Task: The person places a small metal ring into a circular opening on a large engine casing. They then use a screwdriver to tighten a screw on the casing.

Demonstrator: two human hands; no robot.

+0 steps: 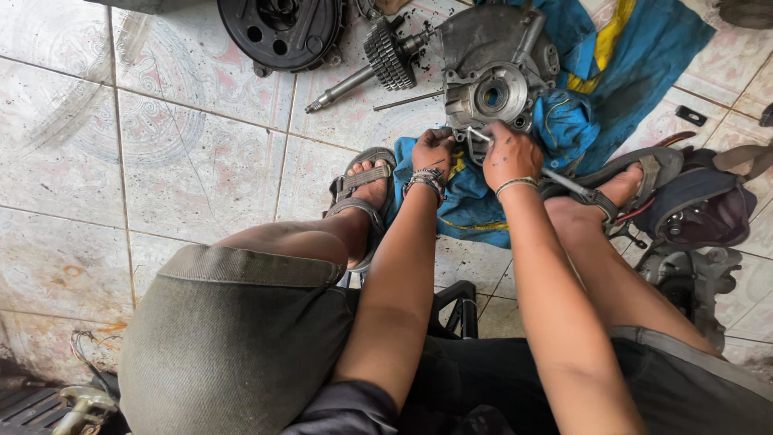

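**Two hands at one engine casing on blue cloth**

Counted: one grey engine casing [493, 76], one geared shaft [378, 64], one black round cover [282, 31], one blue cloth [620, 64]. The left hand [433, 151] is curled shut against the casing's lower edge. The right hand [510, 155] is closed around one metal tool [555, 179], tip at the casing.

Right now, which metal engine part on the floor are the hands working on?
The grey engine casing on the blue cloth; the geared shaft and black round cover lie untouched.
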